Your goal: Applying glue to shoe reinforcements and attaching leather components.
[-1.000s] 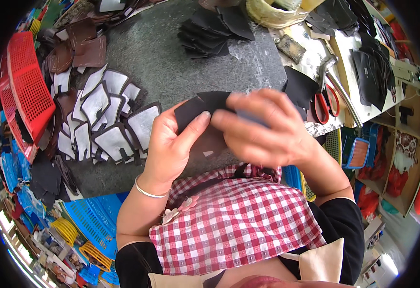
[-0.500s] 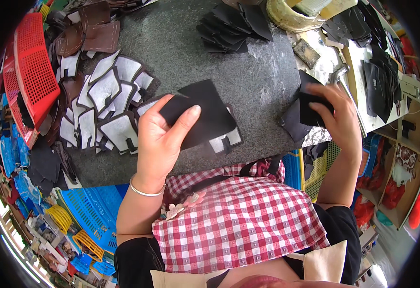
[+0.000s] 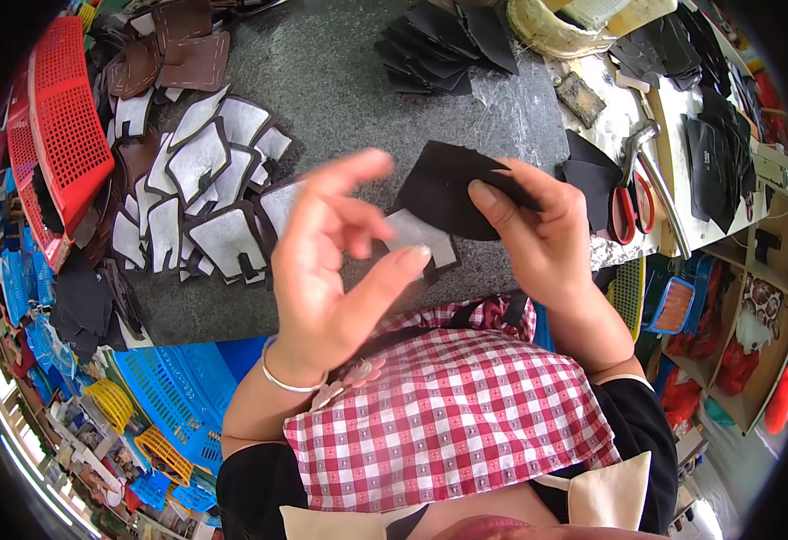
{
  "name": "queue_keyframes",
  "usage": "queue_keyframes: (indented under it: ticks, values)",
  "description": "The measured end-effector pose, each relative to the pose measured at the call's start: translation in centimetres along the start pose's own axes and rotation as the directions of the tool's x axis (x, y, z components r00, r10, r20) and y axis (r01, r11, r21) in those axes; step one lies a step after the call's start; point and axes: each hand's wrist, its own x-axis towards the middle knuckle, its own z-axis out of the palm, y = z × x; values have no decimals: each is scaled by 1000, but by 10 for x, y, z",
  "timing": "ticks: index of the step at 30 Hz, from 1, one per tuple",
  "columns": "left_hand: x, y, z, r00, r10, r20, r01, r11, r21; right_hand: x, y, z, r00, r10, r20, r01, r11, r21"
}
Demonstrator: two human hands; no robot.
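My right hand [image 3: 543,229] pinches a black leather-like piece [image 3: 452,189] between thumb and fingers, raised over the dark worktop. Whether it is one layer or more I cannot tell. Beside it, my left hand [image 3: 335,270] is open and slightly blurred, its fingers spread with nothing in them. Partly under the black piece and near my left thumb lies a white-backed piece with a dark border [image 3: 421,236]. Another white-backed piece [image 3: 279,205] lies partly behind my left hand. To the right, more black pieces [image 3: 589,171] rest at the worktop's edge.
A heap of white-edged pieces [image 3: 200,162] covers the left of the worktop [image 3: 322,72], with brown stitched pieces [image 3: 191,63] behind. Black pieces [image 3: 448,45] are stacked at the back. Red-handled scissors [image 3: 624,216] lie right. A red basket [image 3: 70,117] stands left, a blue one [image 3: 169,396] below.
The black piece has left my left hand, which is now open. My right hand has moved left from the black pieces at the edge and holds a black piece. The scissors have come into view.
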Motion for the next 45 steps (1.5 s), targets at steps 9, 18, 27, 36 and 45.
queue_keyframes:
  ticks: [9,18,27,36,45]
  values:
    - [-10,2,-20,985,-167,47,156,972,176,11,11,-10,918,-276,283,366,865,-344]
    - [-28,-38,-14,833,443,333,-546,554,628,4,38,-15,639,-573,514,769,499,-400]
    - [-33,-54,-10,816,456,355,-547,412,729,3,46,-9,656,-530,537,754,469,-459]
    - [-32,-55,-9,849,424,315,-505,480,717,3,44,-7,678,-507,533,735,489,-470]
    - [-34,-33,-10,903,102,418,-423,395,816,19,34,-17,730,-309,610,632,644,-431]
